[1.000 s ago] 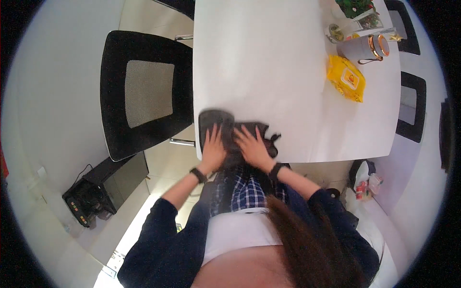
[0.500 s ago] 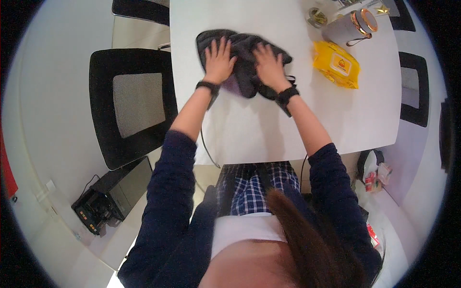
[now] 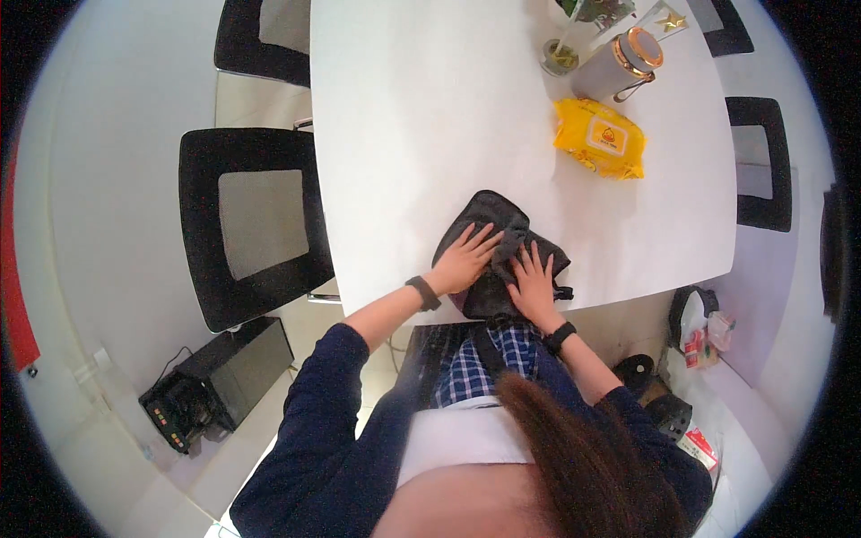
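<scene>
Black fabric bundle: A soft, dark, folded cloth thing (image 3: 511, 242) lies at the near edge of a white table (image 3: 404, 161), straight in front of the person. Its lower part comes right to the edge; whether any hangs over, I cannot tell. That place probably suits short, relaxed reaching, with both elbows bent.

Left hand: The left hand (image 3: 464, 264) lies palm down on the bundle's left part, fingers long and a little spread, pointing up and to the right. It seems laid flat so that the pressure covers a broad patch.

Right hand: The right hand (image 3: 535, 287) rests on the right part, fingers straight and rather close together, pointing away from the body. Neither hand appears to grip; whether a thumb tucks beneath the cloth is unclear.

Between the hands: A raised fold of cloth runs there. With a hand on each side, the limp material is likely kept from sliding.

Loose strap: A short dark strap (image 3: 563, 293) sticks out at the bundle's right, just beside the right hand and apparently unheld.

Far right of table: A yellow soft pack (image 3: 601, 139), a grey bottle (image 3: 605, 72) and a small glass jar (image 3: 559, 56) stand well apart from the bundle, which leaves the hands room.
</scene>
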Motion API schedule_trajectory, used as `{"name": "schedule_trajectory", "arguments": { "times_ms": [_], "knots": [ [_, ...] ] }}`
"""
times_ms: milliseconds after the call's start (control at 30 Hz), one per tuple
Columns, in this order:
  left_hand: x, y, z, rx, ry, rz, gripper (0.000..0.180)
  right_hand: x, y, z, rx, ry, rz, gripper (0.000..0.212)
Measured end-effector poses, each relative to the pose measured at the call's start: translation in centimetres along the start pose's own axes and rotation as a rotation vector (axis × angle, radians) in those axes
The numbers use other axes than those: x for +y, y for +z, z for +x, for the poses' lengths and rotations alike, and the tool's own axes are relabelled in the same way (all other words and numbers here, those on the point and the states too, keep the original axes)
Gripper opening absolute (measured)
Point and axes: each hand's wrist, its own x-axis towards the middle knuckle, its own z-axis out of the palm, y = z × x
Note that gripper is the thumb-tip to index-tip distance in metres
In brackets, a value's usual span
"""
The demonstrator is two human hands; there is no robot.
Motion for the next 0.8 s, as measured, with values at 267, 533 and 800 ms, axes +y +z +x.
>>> {"name": "schedule_trajectory", "arguments": {
  "times_ms": [267, 533, 800],
  "knots": [
    [-13.1, -5.9, 7.2, 0.238, -0.411, 0.229, 0.049, -2.4, -4.4, 18.4, 0.341, 0.032, 0.031, 0.046],
    [-9.8, -0.5, -3.1, 0.172, -0.480, 0.254, 0.058, -6.9, -1.1, 13.0, 0.244, -0.261, 0.024, 0.052],
    [8.9, 2.7, -9.6, -0.242, -0.545, -0.099, 0.058, -3.2, 1.9, -2.5, -0.044, -0.453, 0.050, 0.048]
  ]
}}
